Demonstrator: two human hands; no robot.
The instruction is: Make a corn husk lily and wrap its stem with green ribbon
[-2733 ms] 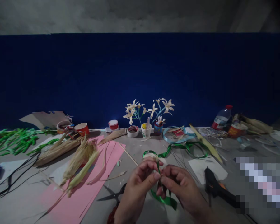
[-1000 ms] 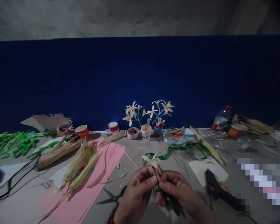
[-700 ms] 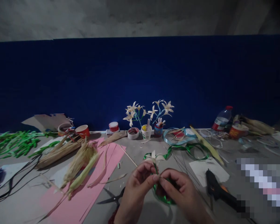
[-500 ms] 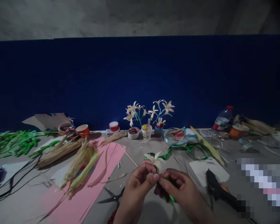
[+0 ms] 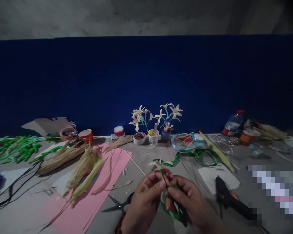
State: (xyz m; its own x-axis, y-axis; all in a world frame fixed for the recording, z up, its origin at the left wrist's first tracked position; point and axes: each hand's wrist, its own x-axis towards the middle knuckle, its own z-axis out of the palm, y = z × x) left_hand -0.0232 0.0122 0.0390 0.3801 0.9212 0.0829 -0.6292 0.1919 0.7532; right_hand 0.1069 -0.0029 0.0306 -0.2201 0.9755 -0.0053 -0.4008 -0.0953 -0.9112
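Note:
A pale handmade flower (image 5: 158, 164) points upward above my fingertips, its petals spread. My left hand (image 5: 148, 191) is closed in a pinch on the flower's stem, just under the petals. Green ribbon (image 5: 172, 213) runs along the stem and hangs in a loop below the fingers. The right hand (image 5: 185, 195) pinches this ribbon against the lower stem, close beside the left fingertips. Partly behind my left wrist lie open scissors (image 5: 118, 204). The lower end of the stem is hidden by my fingers.
Dried corn husks (image 5: 83, 172) lie on pink paper (image 5: 97, 195) at left. A black glue gun (image 5: 230, 200) rests at right. Finished flowers (image 5: 139, 117) stand in cups at the back. Behind them are a plastic bottle (image 5: 233, 123) and green fuzzy stems (image 5: 19, 149).
The flower has tipped back and shifted slightly left, so its green-wrapped stem shows between my hands. More ribbon is visible below the right hand. Both hands keep their pinch.

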